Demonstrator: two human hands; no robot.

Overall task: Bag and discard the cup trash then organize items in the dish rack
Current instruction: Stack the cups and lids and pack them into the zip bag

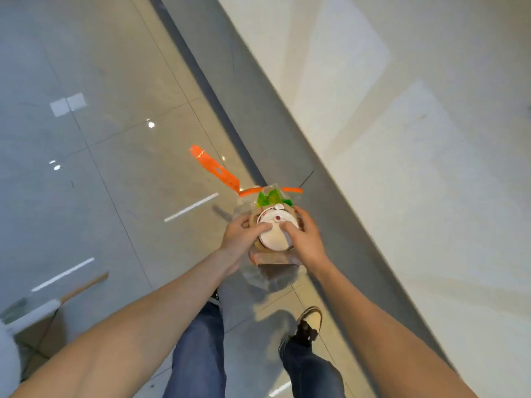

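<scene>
Fingers of both hands curled and clamped on the cup trash: left hand (240,235) grips the left side with its thumb lying across the white lid (273,231), right hand (304,239) grips the right side with its thumb also on the lid. The brown cup (265,255) sits inside a clear plastic bag (268,278), green scrap (270,198) at the bag's far edge, all held in the air in front of the person, above the glossy tiled floor (115,168). Orange tape (215,169) marks the floor just beyond the bag, a white wall (402,110) runs along the right, and jeans and a shoe (309,320) show below the forearms.
</scene>
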